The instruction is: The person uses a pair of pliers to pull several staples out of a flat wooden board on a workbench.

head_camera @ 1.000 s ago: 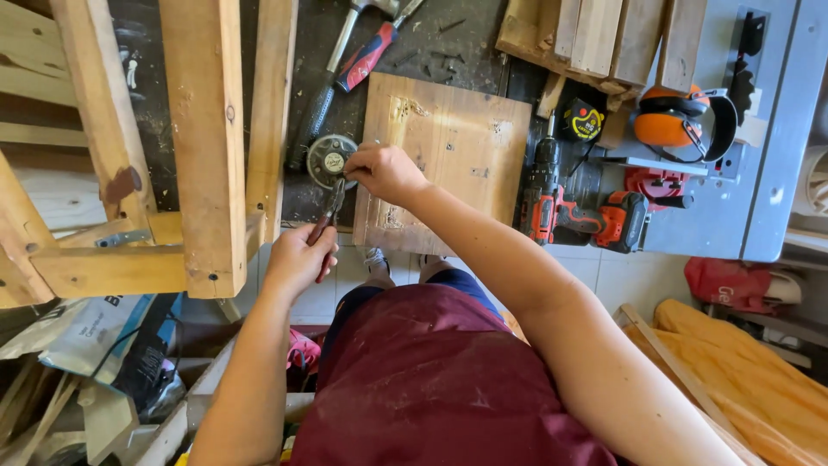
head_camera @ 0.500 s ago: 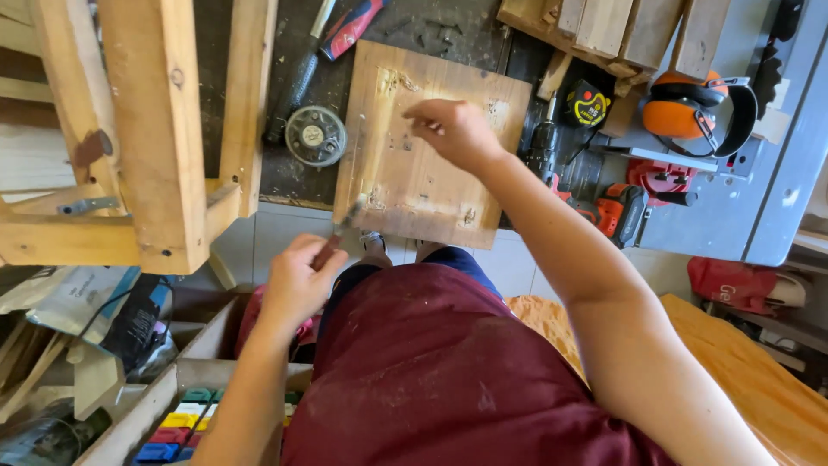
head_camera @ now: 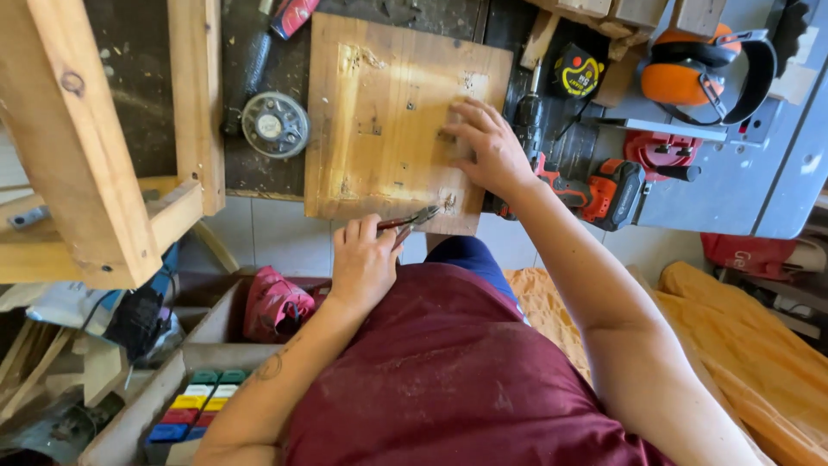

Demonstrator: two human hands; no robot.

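A square wooden board (head_camera: 388, 121) lies on the dark workbench, its near edge overhanging the bench. My right hand (head_camera: 483, 147) rests flat on the board's right side, fingers spread, pressing it down. My left hand (head_camera: 362, 259) is closed around the red handles of a pair of pliers (head_camera: 412, 219), whose jaws point at the board's near right corner. A round grey grinder disc (head_camera: 274, 125) lies on the bench just left of the board.
A wooden frame (head_camera: 103, 147) stands at the left. A red cordless drill (head_camera: 595, 185), a tape measure (head_camera: 576, 71) and orange ear defenders (head_camera: 699, 73) lie to the right. Below the bench sits a box with coloured blocks (head_camera: 194, 401) and a red shoe (head_camera: 276, 302).
My right hand left the grinder disc and moved right onto the board. My left hand with the pliers moved toward the board's near edge. The view shifted closer.
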